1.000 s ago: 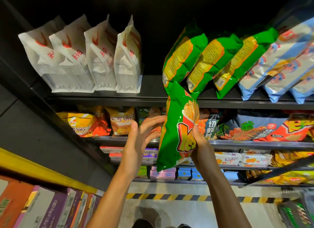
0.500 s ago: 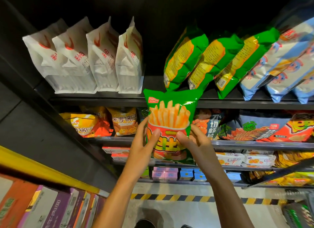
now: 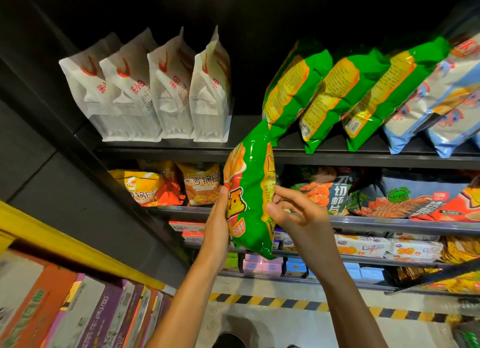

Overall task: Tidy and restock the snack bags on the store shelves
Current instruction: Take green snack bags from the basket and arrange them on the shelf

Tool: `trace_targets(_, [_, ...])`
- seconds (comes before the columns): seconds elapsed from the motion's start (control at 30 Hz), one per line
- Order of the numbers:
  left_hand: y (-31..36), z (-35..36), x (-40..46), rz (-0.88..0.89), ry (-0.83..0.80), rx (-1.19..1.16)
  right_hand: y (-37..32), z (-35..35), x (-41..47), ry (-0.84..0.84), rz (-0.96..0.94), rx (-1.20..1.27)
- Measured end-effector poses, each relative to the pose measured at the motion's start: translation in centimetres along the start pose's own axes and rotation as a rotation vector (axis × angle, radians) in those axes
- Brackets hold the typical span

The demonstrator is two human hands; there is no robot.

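Now I hold one green snack bag [image 3: 250, 202] with both hands in front of the shelves. My left hand [image 3: 217, 228] grips its left side, with the thumb lying on the printed front and the fingers hidden behind it. My right hand [image 3: 298, 215] pinches the right edge of the bag, fingers curled on it. The bag stands almost upright and is turned edge-on to me; its top corner reaches the front edge of the top shelf [image 3: 285, 154], just below the leftmost of three green bags [image 3: 293, 82] that lean there in a row. To the right of these lean some blue and white bags [image 3: 426, 108]. At the left on the same shelf stand four white pouches [image 3: 155, 93] close together, and between them and the green row a part of the shelf is bare. On the shelf below lie orange bags [image 3: 200, 184] at the left and dark bags with shrimp pictures [image 3: 335, 189] at the right. Lower shelves carry small boxes [image 3: 262, 266]. On the floor runs a yellow and black striped line [image 3: 285, 302].
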State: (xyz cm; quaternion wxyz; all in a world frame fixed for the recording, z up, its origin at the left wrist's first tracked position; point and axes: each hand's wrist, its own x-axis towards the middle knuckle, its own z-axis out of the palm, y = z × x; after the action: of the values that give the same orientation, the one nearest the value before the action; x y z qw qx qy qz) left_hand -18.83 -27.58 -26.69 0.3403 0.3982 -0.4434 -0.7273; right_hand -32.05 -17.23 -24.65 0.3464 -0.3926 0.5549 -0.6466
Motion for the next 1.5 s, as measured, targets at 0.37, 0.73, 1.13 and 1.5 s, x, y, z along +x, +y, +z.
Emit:
trace_targets(0.37, [0.6,-2.0,-1.8,0.157,-0.104,0.210,1.0,-1.8,-0.2,-0.197,0.163,-0.097])
trace_targets(0.73, [1.8,-5.8,-3.7,0.236,-0.296,0.391,1.6,-0.7,-0.5,-0.105,0.213,-0.098])
trace_targets(1.13, [1.6,-6.8,-7.3,0.424,-0.109,0.501,0.8,0.7,-2.4,-0.248,-0.090,-0.173])
trace_targets(1.5, [1.6,-7.6,-10.4,0.291,-0.058,0.432,1.6,2.1,-4.1,-0.394,-0.024,-0.051])
